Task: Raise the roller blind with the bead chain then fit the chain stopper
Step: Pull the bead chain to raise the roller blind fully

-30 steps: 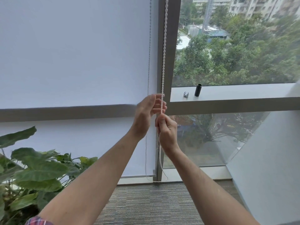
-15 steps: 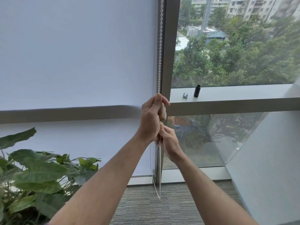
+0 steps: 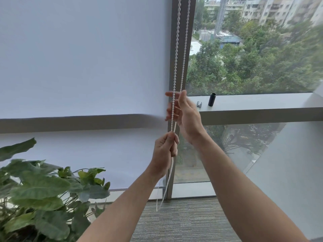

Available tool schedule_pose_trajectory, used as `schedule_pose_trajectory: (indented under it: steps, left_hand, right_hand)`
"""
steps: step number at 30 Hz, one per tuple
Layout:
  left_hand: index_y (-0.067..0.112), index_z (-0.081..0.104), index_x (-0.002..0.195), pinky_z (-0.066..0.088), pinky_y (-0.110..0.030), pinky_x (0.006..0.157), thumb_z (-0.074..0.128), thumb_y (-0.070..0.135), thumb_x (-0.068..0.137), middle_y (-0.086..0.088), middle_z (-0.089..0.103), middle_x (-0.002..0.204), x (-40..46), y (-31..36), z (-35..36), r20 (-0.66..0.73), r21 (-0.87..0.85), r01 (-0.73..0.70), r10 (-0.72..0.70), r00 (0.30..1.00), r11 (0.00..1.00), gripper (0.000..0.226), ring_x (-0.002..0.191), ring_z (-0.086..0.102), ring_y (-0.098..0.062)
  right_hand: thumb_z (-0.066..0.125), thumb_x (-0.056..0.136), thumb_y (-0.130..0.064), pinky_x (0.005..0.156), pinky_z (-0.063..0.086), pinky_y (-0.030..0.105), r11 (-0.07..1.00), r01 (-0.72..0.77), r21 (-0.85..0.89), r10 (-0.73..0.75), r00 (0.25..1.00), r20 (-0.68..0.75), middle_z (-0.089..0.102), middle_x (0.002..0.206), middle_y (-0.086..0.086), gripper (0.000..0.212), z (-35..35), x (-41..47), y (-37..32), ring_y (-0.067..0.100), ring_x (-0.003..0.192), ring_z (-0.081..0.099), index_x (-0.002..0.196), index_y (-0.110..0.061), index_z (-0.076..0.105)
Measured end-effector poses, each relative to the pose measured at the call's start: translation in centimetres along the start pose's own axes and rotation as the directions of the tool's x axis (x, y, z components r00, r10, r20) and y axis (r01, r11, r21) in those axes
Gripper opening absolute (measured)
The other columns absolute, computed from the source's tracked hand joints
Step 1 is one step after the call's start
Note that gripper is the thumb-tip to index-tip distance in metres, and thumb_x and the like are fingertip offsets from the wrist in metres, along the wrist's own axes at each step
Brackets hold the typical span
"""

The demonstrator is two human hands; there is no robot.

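The roller blind (image 3: 83, 58) covers nearly the whole pane. My left hand (image 3: 165, 152) has dropped, fisted on the bead chain (image 3: 175, 55); my right hand (image 3: 184, 113) has let go, fingers spread, reaching higher. Raising continues; the stopper waits.

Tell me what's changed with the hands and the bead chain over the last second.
The left hand, the upper one a second ago, has come down and is now the lower, fisted on the bead chain. The right hand let go, rose above it and opened. The black cylinder and small metal piece on the sill are unmoved.
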State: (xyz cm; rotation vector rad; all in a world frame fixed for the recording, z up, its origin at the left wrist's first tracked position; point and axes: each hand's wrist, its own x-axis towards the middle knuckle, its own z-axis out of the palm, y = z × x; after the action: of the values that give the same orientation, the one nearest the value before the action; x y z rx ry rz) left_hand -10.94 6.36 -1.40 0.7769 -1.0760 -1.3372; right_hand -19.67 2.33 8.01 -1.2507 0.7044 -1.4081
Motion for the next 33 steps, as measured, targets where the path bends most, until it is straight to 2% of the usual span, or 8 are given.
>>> schedule_pose_trajectory:
  steps: [4,7,11,15,18,21,26,33]
  left_hand:
    - [0.02,0.059,0.066,0.023,-0.024,0.044,0.039,0.024,0.102,0.008,0.034,0.043,-0.2,-0.3,0.2,0.02,0.004,-0.003,0.003,1.0,1.0,0.041,0.041,0.025,-0.009]
    - [0.023,0.059,0.063,0.022,-0.025,0.044,0.039,0.021,0.102,0.007,0.033,0.043,-0.1,-0.8,-0.1,0.005,0.029,0.004,-0.004,1.0,1.0,0.044,0.041,0.024,-0.011]
    - [0.028,0.058,0.057,0.028,-0.02,0.045,0.036,0.009,0.105,0.008,0.035,0.043,-0.6,-1.5,-1.0,0.011,0.148,0.05,-0.052,0.999,0.988,0.056,0.041,0.027,-0.009]
    - [0.023,0.052,0.06,0.027,-0.025,0.051,0.043,0.017,0.099,0.006,0.037,0.051,-0.5,-1.6,-1.8,0.09,0.217,0.071,-0.093,0.992,0.974,0.04,0.05,0.03,-0.012]
    - [0.015,0.068,0.08,0.041,-0.036,0.069,0.047,0.01,0.084,0.001,0.065,0.072,-0.1,-1.0,-2.5,0.198,0.267,0.091,-0.147,0.969,0.959,0.022,0.07,0.057,-0.016]
    - [0.011,0.062,0.122,0.045,-0.051,0.095,0.045,0.005,0.072,-0.011,0.068,0.115,0.7,0.0,-3.4,0.232,0.187,0.18,-0.222,0.947,0.966,0.053,0.107,0.062,-0.023]
    - [0.004,0.059,0.12,0.047,-0.041,0.09,0.048,0.014,0.079,-0.013,0.065,0.111,2.7,3.5,-3.2,0.075,0.0,0.074,-0.074,0.994,0.997,0.044,0.103,0.062,-0.024]
    - [0.008,0.062,0.113,0.051,-0.037,0.075,0.037,0.026,0.101,-0.01,0.066,0.09,4.9,9.8,0.9,0.21,-0.061,-0.174,0.183,0.961,0.983,0.033,0.081,0.064,-0.025]
  right_hand:
    - [0.032,0.105,-0.04,0.042,0.021,0.02,0.991,0.091,0.099,-0.095,0.995,0.032,0.035,0.055,-0.008,0.046,2.3,1.1,-2.3,0.008,0.044,0.026,0.086,-0.018,0.067]
    - [0.034,0.103,-0.04,0.038,0.02,0.017,0.983,0.18,0.038,-0.176,0.98,-0.088,0.031,0.047,-0.012,0.049,3.5,0.9,-1.5,0.005,0.038,0.024,0.061,-0.026,0.056]
    - [0.037,0.102,-0.042,0.042,0.024,0.026,0.948,0.267,-0.175,-0.302,0.928,-0.22,0.033,0.047,-0.001,0.044,3.0,-0.4,1.0,0.013,0.04,0.028,0.063,-0.023,0.048]
    - [0.037,0.103,-0.042,0.046,0.025,0.029,0.924,0.277,-0.264,-0.344,0.903,-0.256,0.034,0.049,-0.005,0.046,2.6,-0.8,1.8,0.016,0.044,0.03,0.063,-0.022,0.045]
    - [0.037,0.103,-0.039,0.046,0.026,0.025,0.905,0.303,-0.3,-0.383,0.887,-0.257,0.036,0.05,-0.013,0.044,2.5,-0.8,1.8,0.011,0.044,0.031,0.062,-0.024,0.046]
    - [0.037,0.102,-0.042,0.045,0.026,0.027,0.905,0.307,-0.295,-0.385,0.885,-0.261,0.037,0.049,-0.01,0.045,2.0,-1.1,2.0,0.013,0.043,0.03,0.063,-0.021,0.046]
    - [0.038,0.103,-0.037,0.049,0.032,0.027,0.907,0.271,-0.323,-0.355,0.904,-0.239,0.044,0.053,-0.014,0.041,1.6,-2.6,4.7,0.007,0.047,0.038,0.064,-0.029,0.048]
    - [0.036,0.103,-0.037,0.05,0.029,0.027,0.906,0.175,-0.385,-0.285,0.926,-0.249,0.044,0.055,-0.014,0.041,1.0,-4.4,8.4,0.007,0.05,0.036,0.063,-0.035,0.046]
